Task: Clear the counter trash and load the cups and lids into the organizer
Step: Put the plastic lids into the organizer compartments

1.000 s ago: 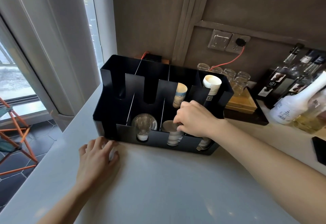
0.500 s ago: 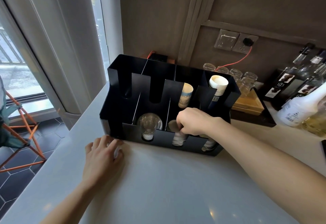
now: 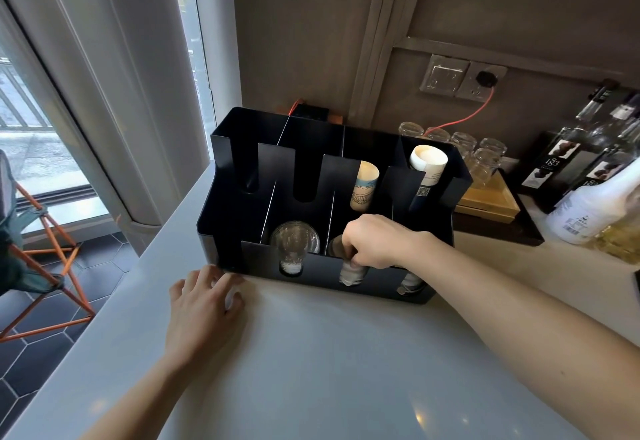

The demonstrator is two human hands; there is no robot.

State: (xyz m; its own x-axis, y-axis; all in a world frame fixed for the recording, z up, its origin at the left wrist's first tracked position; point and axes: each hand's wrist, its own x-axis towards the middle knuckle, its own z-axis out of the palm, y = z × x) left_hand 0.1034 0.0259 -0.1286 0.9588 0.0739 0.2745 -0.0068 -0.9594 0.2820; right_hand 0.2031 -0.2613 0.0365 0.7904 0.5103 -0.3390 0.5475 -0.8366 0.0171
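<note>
Nearest, on the pale grey counter: left hand flat, loosely open, holding nothing. Beyond, right hand closed on the stack of lids standing upright in the middle front slot of the black metal organizer, directly beneath that grip. Farther back, rolled paper cups leaning.

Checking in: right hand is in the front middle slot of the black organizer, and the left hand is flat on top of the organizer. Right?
Not quite. The head view shows the left hand flat on the white counter, at the organizer's front left corner, not on top of it. The right hand is indeed in the front middle slot.
</note>
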